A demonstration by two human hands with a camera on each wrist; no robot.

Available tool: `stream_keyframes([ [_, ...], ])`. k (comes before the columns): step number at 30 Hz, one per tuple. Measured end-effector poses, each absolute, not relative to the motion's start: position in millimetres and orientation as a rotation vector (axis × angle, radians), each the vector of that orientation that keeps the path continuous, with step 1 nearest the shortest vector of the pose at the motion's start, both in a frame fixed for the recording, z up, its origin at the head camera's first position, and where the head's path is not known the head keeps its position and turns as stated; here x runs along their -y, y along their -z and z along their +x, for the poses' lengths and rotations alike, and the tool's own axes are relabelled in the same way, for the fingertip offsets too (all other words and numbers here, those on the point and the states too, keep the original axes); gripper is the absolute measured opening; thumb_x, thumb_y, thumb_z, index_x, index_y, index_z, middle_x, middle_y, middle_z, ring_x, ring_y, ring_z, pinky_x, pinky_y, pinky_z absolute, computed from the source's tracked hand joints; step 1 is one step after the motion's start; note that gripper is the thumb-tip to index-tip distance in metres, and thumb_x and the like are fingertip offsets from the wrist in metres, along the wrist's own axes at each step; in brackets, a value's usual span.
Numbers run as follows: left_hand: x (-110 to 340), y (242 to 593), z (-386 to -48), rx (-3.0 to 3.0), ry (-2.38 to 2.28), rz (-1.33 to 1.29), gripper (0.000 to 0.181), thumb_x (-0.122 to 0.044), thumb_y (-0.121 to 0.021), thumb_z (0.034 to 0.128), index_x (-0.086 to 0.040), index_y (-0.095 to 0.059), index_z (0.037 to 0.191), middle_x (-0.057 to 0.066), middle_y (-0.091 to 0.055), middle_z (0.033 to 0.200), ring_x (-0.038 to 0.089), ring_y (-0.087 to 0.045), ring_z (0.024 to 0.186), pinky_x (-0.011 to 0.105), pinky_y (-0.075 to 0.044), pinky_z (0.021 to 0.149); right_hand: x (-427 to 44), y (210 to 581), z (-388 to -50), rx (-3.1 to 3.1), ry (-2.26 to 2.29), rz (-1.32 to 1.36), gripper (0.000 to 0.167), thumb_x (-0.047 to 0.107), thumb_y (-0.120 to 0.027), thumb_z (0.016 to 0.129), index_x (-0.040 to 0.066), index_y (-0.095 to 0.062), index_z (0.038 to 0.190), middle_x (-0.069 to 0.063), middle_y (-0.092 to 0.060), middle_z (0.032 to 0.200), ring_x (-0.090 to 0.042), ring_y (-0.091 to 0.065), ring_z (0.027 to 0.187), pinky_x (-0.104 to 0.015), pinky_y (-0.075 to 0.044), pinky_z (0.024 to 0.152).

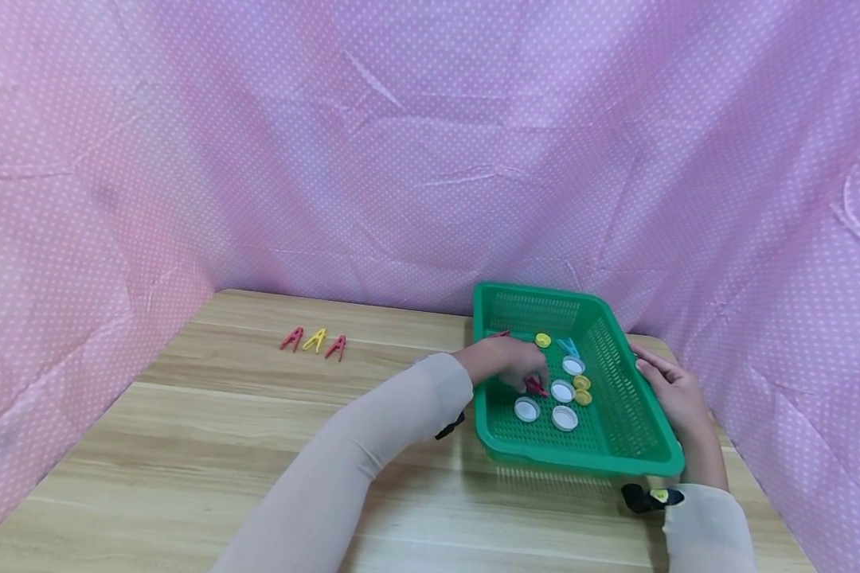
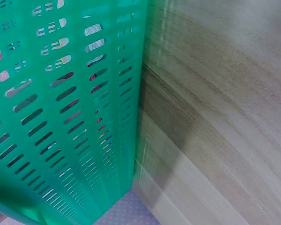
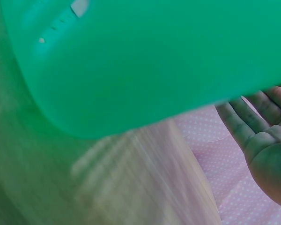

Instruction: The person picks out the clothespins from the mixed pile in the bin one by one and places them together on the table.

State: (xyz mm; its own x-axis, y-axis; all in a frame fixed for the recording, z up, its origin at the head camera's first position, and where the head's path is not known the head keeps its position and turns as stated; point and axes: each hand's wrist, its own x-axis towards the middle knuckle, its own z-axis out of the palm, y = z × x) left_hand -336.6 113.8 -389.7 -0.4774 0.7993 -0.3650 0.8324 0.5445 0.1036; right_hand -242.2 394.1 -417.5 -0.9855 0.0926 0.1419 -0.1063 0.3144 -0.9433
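Observation:
My left hand (image 1: 517, 360) reaches over the left rim into a green plastic basket (image 1: 580, 461), its fingers pinching a red clothespin (image 1: 536, 387) low inside. Around it lie several white round caps (image 1: 564, 418), small yellow caps (image 1: 582, 390) and a light blue clothespin (image 1: 568, 348). Part of another red piece (image 1: 500, 333) shows behind the left wrist. At the basket's right side my right hand (image 1: 677, 398) holds the rim, thumb on top. In the right wrist view the fingers (image 3: 246, 119) extend under the green side. The left wrist view shows only the slotted basket wall (image 2: 70, 98), hiding the fingers.
On the wooden table (image 1: 208, 414), left of the basket, two red clothespins (image 1: 336, 347) and a yellow clothespin (image 1: 315, 341) stand apart in a row. Pink dotted cloth (image 1: 373, 175) hangs behind the table and along both sides.

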Motion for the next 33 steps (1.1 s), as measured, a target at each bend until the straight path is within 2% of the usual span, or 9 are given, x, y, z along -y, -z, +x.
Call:
stream_keyframes([
  [5,-113.0,389.2,-335.5,-2.429,0.097,1.300,0.044,-0.022,-0.074,0.0965,-0.031,-0.065,0.139,-0.008,-0.063,0.130,0.005,-0.057,0.114,0.025,-0.049,0.094,-399.4,424.6,-247.2,2.416,-1.725,0.003,0.050,0.030,-0.059,0.105,0.009,-0.050,0.150,0.030,-0.067,0.110,-0.002,-0.069,0.080,-0.021,-0.057,0.064],
  [8,-112.4,389.2,-335.3,-2.444,0.087,1.288,0.041,-0.023,-0.073,0.0966,-0.031,-0.067,0.136,-0.009,-0.063,0.132,0.005,-0.056,0.119,0.025,-0.048,0.097,-401.0,426.0,-248.1,2.397,-1.754,0.020,0.050,0.030,-0.060,0.105,0.010,-0.052,0.150,0.028,-0.069,0.109,-0.002,-0.070,0.079,-0.021,-0.057,0.064],
  [11,-111.9,389.2,-335.6,-2.480,0.082,1.267,0.036,-0.026,-0.073,0.0966,-0.031,-0.069,0.132,-0.011,-0.062,0.133,0.007,-0.055,0.124,0.027,-0.048,0.099,-400.8,425.9,-247.6,2.382,-1.777,0.044,0.049,0.029,-0.060,0.105,0.010,-0.052,0.150,0.026,-0.070,0.108,-0.003,-0.070,0.079,-0.021,-0.057,0.063],
  [15,-112.6,390.4,-336.8,-2.520,0.094,1.254,0.032,-0.031,-0.074,0.0962,-0.031,-0.071,0.128,-0.011,-0.062,0.133,0.007,-0.056,0.120,0.028,-0.049,0.096,-401.1,426.1,-247.5,2.394,-1.762,0.043,0.049,0.028,-0.059,0.105,0.008,-0.051,0.150,0.027,-0.069,0.109,-0.003,-0.070,0.079,-0.022,-0.057,0.063],
  [22,-115.6,392.3,-340.1,-2.508,0.091,1.284,0.038,-0.032,-0.074,0.0959,-0.026,-0.068,0.133,-0.010,-0.060,0.135,0.006,-0.053,0.126,0.024,-0.047,0.100,-401.7,423.7,-246.2,2.443,-1.700,-0.002,0.051,0.033,-0.059,0.105,0.013,-0.051,0.151,0.033,-0.064,0.111,0.000,-0.068,0.080,-0.021,-0.056,0.064],
  [26,-116.8,393.7,-342.3,-2.481,0.054,1.285,0.035,-0.029,-0.075,0.0948,-0.023,-0.070,0.129,-0.009,-0.063,0.128,0.005,-0.056,0.118,0.023,-0.048,0.097,-401.0,423.1,-245.5,2.462,-1.658,0.002,0.052,0.037,-0.059,0.105,0.015,-0.052,0.151,0.034,-0.064,0.111,0.000,-0.068,0.080,-0.021,-0.056,0.065],
  [33,-116.7,396.6,-344.1,-2.443,0.006,1.268,0.030,-0.022,-0.077,0.0937,-0.024,-0.072,0.123,-0.010,-0.064,0.117,0.004,-0.057,0.105,0.022,-0.050,0.088,-399.9,425.7,-245.9,2.443,-1.671,0.045,0.051,0.034,-0.059,0.105,0.012,-0.052,0.150,0.031,-0.066,0.113,-0.001,-0.069,0.081,-0.021,-0.056,0.064],
])
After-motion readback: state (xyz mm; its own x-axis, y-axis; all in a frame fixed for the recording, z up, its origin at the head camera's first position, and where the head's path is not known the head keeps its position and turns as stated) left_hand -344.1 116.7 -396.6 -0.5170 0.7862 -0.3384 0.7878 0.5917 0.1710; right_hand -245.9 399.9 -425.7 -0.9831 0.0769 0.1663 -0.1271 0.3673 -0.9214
